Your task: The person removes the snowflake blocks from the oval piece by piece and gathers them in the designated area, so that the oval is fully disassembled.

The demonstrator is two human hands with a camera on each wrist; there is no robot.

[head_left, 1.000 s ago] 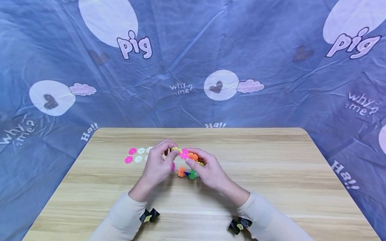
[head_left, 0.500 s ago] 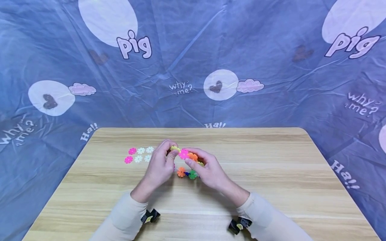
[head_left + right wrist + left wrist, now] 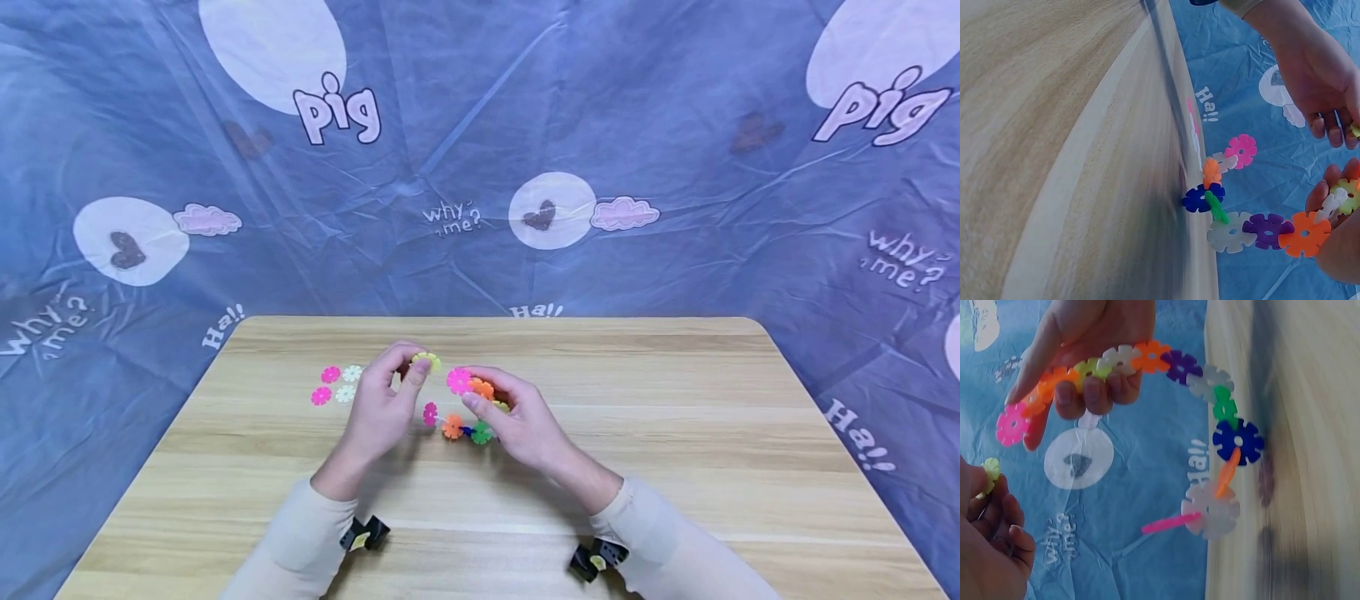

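My left hand pinches a yellow snowflake disc between thumb and fingers, apart from the chain. A chain of interlocked snowflake discs hangs in a curve from my right hand, which grips it near one end. At that end a pink disc sticks out past the thumb, beside an orange disc. White, purple, green and blue discs follow along the chain in the left wrist view. Its loose end is another pink disc, joined to a whitish one. My right palm hides part of the chain in the head view.
On the wooden table, left of my left hand, lie two loose pink discs and some white discs. The left hand partly covers that group. A blue printed cloth hangs behind the table.
The left hand has drawn away to the left with the yellow disc, leaving a gap to the pink disc it was against. The right hand stays nearly still with the chain.
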